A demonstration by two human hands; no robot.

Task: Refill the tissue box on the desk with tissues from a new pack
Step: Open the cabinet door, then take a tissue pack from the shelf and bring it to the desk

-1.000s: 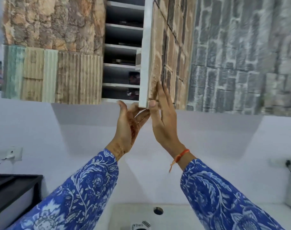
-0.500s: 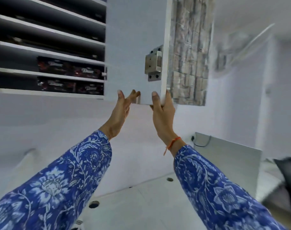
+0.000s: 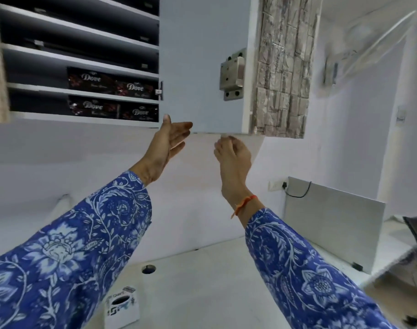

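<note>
A white cube tissue box (image 3: 122,305) with a dark oval slot stands on the white desk (image 3: 202,281) at the bottom. Above, a wall cabinet stands open, its door (image 3: 202,67) swung out toward me. Dark "Dove" packs (image 3: 110,84) lie on its two lowest shelves, with more of them (image 3: 112,110) on the bottom one. My left hand (image 3: 166,148) is raised, open and empty, just right of the packs by the door's lower corner. My right hand (image 3: 233,155) has its fingers curled under the door's bottom edge, fingertips touching or nearly touching it.
A metal lock (image 3: 233,74) is mounted on the inside of the door. A grey panel (image 3: 333,222) stands on the desk at right with a black cable plugged into the wall behind it. A round cable hole (image 3: 148,269) sits in the desk.
The cabinet door swung open and my view turned right. My right hand slipped from gripping the door's edge to just beneath it. My left hand opened toward the shelves.
</note>
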